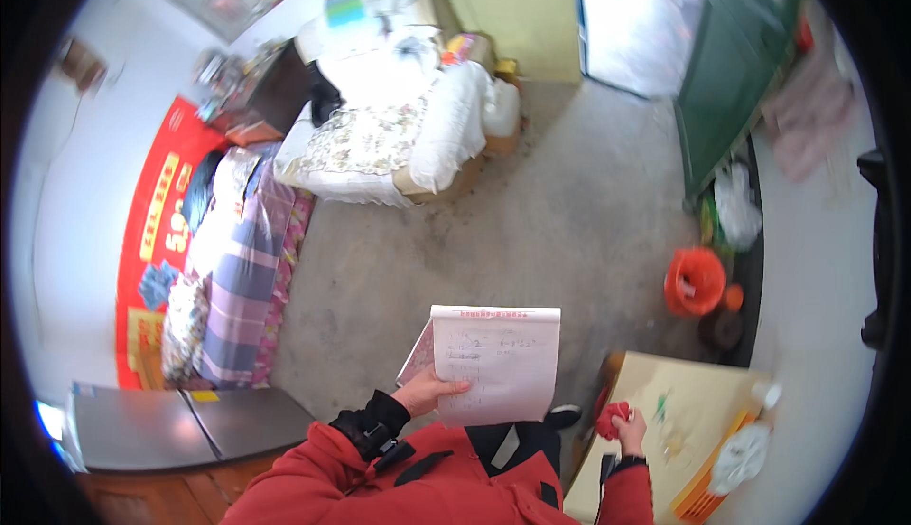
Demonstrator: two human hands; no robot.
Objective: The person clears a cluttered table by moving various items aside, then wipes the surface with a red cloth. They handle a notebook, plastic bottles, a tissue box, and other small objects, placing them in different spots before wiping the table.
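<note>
Evidently, both items are picked up, neither set down.
Your left hand (430,393) clasps the notepad (503,359); your right hand (631,429), a red cloth (608,421) at the desk (650,373).

The table (707,397) has a pale yellow top. On it there are a small green item (661,403), an orange plastic basket (697,487) and a white container (766,393).

The notepad (512,378) is matt paper, the bucket (697,308) smooth plastic.
</note>
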